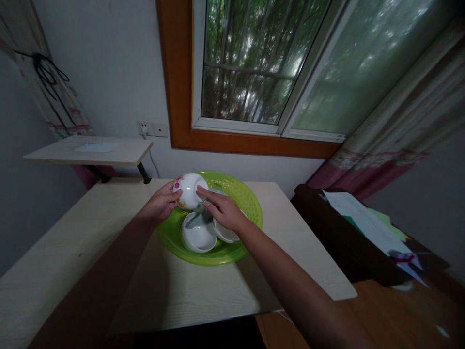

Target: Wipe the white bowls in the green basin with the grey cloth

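Observation:
A white bowl (189,192) with pink flowers is tipped on its side above a green plastic basket (250,194). My left hand (162,201) grips its rim side, the thumb on the outer wall. Against the bowl's foot rest the stretched fingers of my right hand (223,209), with the thumb apart. Below, a white bowl (199,235) sits upright in the basket. Another white dish (227,233) is partly hidden under my right hand, and a further rim shows behind that hand. Something greyish under the right fingers is too dim to make out.
The basket stands on a pale wooden table (298,242). At the back left is a small raised shelf (90,150) with a paper on it. Beyond the table's right edge stands dark furniture (327,228) with papers (366,225). A window (254,72) is behind.

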Available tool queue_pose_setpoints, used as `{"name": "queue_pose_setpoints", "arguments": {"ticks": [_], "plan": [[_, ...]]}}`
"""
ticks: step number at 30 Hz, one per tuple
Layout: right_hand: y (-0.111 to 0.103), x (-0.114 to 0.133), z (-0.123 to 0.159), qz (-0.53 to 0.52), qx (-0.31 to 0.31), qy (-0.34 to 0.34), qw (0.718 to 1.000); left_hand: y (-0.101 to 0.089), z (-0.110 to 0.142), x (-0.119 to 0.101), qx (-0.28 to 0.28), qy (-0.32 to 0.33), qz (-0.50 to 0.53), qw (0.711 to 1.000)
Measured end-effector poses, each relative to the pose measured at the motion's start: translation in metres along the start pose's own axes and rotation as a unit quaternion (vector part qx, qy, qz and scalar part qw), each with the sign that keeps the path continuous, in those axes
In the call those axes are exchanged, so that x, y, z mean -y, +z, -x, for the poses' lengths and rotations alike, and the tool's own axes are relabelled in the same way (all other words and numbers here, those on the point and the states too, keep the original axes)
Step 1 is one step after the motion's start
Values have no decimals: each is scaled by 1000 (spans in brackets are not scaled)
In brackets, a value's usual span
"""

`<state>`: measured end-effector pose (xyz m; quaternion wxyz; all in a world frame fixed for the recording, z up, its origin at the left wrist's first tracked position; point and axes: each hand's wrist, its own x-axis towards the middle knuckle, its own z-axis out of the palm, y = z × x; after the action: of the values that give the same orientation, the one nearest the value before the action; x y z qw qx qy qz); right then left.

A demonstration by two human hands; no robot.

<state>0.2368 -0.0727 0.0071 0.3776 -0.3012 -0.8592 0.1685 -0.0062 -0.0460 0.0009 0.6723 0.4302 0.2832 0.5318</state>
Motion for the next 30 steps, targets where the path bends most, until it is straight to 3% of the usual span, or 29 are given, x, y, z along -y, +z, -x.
{"name": "queue_pose_setpoints", "arguments": {"ticks": [5, 10, 12, 19, 25, 30], "plan": [[1, -9, -2, -6, -46, 37, 998, -1, 0, 0, -24, 13, 18, 999], [2, -16, -4, 61, -112, 98, 987, -2, -2, 0, -38, 24, 20, 999], [3, -19, -4, 101, -80, 105, 986, -2, -3, 1, -47, 33, 21, 998], [11, -20, -1, 231, 124, 41, 964, -1, -3, 1, -59, 51, 35, 996], [13, -20, 1, 259, 176, 80, 946, 0, -3, 0, -50, 44, 29, 997], [18, -21, 1, 261, 194, 69, 943, 0, -3, 0, -40, 37, 27, 998]]}}
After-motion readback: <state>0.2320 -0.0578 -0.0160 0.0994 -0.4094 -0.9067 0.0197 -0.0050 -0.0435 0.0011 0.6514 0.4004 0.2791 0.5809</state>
